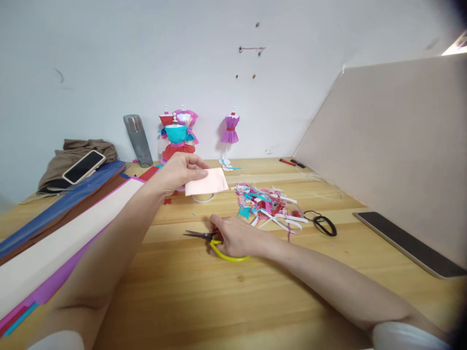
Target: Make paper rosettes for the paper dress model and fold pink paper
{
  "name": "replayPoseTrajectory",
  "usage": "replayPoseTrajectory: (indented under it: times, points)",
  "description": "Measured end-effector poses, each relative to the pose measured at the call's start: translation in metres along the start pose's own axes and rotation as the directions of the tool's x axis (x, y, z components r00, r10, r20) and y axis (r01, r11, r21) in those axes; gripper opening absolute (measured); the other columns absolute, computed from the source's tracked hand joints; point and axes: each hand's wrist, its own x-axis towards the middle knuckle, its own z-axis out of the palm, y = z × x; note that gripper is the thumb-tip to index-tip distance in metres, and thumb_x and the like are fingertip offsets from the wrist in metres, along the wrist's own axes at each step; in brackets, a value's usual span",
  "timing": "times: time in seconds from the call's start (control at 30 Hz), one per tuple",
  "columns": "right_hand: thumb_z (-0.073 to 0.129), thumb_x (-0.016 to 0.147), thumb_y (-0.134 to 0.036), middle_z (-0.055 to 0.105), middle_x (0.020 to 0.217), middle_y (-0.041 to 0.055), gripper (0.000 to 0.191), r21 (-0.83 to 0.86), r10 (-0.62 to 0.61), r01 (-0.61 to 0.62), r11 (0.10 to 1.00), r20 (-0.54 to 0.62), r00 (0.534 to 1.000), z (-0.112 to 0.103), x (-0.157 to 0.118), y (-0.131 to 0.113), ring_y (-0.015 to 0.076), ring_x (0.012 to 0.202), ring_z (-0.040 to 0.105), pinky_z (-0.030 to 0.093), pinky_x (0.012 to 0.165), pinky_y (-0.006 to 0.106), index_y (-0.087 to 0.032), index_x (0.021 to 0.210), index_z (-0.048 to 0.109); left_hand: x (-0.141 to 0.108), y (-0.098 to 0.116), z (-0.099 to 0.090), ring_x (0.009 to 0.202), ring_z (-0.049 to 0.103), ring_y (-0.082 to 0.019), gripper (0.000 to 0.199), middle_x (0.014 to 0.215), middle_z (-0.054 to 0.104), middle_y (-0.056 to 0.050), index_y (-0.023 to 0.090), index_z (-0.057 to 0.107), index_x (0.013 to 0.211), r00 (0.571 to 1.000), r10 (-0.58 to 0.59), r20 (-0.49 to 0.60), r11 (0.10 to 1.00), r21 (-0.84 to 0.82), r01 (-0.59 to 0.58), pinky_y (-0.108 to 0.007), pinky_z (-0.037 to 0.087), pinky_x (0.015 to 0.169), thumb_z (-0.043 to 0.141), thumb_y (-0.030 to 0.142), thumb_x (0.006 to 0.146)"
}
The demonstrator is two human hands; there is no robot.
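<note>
A folded piece of pale pink paper is pinched between the thumb and fingers of my left hand, raised above the table. Lower and to the right, my right hand grips scissors with yellow handles. Their dark blades point left, near the tabletop; whether they are fully closed I cannot tell. Under the paper, part of a round roll shows, the rest hidden. Just right of the hands lies a heap of cut paper strips in white, blue, red and pink.
Small dress forms in coloured paper stand by the wall, one in purple apart. Long paper sheets, a phone on cloth and a bottle are left. Rightward lie a black band, red pen and dark flat panel.
</note>
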Motion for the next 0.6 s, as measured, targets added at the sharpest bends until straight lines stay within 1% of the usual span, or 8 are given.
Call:
replayPoseTrajectory:
  times: [0.07,0.13,0.23,0.33,0.4,0.43,0.5,0.6]
  points:
    - [0.07,0.08,-0.038,0.072,0.097,0.0092,0.041,0.045,-0.061,0.06,0.997,0.028,0.998,-0.006,-0.003,0.005,0.0242,0.085,0.068,0.039,0.063,0.028,-0.017,0.113,0.058,-0.002,0.001,-0.006,0.054,0.055,-0.011,0.02,0.061,0.062,0.001,0.013,0.069,0.085,1.0,0.022,-0.009,1.0,0.01,-0.021,-0.022,0.038,0.051,0.075,0.022,0.068]
    - [0.074,0.077,-0.035,0.068,0.113,0.0126,0.051,0.059,-0.146,0.144,0.988,0.041,0.988,-0.01,-0.006,0.01,0.0254,0.099,0.067,0.045,0.075,0.03,-0.017,0.123,0.059,-0.003,0.001,-0.008,0.055,0.056,-0.011,0.019,0.062,0.064,0.0,0.013,0.069,0.086,0.999,0.035,-0.021,0.999,0.019,-0.035,-0.022,0.038,0.052,0.074,0.021,0.07]
    - [0.077,0.076,-0.031,0.061,0.132,0.0161,0.067,0.07,-0.224,0.22,0.973,0.05,0.973,-0.012,-0.009,0.013,0.0283,0.117,0.062,0.047,0.091,0.034,-0.018,0.138,0.055,-0.004,0.001,-0.005,0.056,0.056,-0.011,0.017,0.064,0.065,-0.001,0.012,0.069,0.085,0.998,0.048,-0.028,0.998,0.042,-0.046,-0.022,0.039,0.052,0.072,0.021,0.071]
    - [0.068,0.083,-0.021,0.072,0.116,0.0114,0.042,0.134,-0.154,0.157,0.978,-0.032,0.988,-0.014,-0.007,0.012,0.0236,0.103,0.068,0.049,0.084,0.03,-0.018,0.124,0.065,-0.003,-0.002,-0.002,0.056,0.056,-0.011,0.015,0.062,0.063,0.0,0.012,0.069,0.083,0.998,0.056,-0.023,0.995,0.08,-0.054,-0.022,0.039,0.052,0.072,0.019,0.07]
    - [0.062,0.086,-0.019,0.076,0.098,0.0092,0.028,0.218,-0.029,0.067,0.974,-0.173,0.985,-0.017,-0.004,0.013,0.0205,0.088,0.07,0.049,0.076,0.029,-0.016,0.113,0.07,-0.002,-0.003,0.0,0.055,0.056,-0.011,0.015,0.061,0.063,0.0,0.012,0.069,0.083,0.997,0.067,-0.024,0.994,0.088,-0.065,-0.022,0.038,0.051,0.071,0.018,0.07]
    - [0.062,0.086,-0.02,0.076,0.093,0.0094,0.026,0.28,0.03,0.041,0.959,-0.247,0.968,-0.02,-0.003,0.016,0.02,0.083,0.07,0.049,0.074,0.029,-0.015,0.111,0.07,-0.001,-0.004,0.0,0.054,0.056,-0.011,0.016,0.061,0.063,0.0,0.012,0.069,0.084,0.997,0.073,-0.024,0.994,0.085,-0.071,-0.022,0.038,0.051,0.071,0.018,0.07]
    - [0.065,0.084,-0.025,0.076,0.096,0.0108,0.033,0.453,0.089,0.088,0.887,-0.354,0.931,-0.026,0.0,0.021,0.0201,0.08,0.07,0.05,0.07,0.029,-0.014,0.115,0.068,-0.001,-0.004,0.001,0.054,0.056,-0.011,0.017,0.062,0.063,0.001,0.012,0.069,0.085,0.996,0.086,-0.024,0.994,0.071,-0.084,-0.022,0.038,0.05,0.071,0.019,0.069]
    - [0.066,0.083,-0.045,0.073,0.109,0.0112,0.045,0.733,0.065,0.266,0.627,-0.389,0.919,-0.037,0.003,0.026,0.0195,0.082,0.071,0.052,0.065,0.028,-0.017,0.117,0.066,-0.002,-0.001,0.003,0.054,0.057,-0.012,0.019,0.062,0.063,0.001,0.012,0.069,0.085,0.996,0.089,-0.02,0.995,0.054,-0.087,-0.022,0.04,0.051,0.071,0.019,0.067]
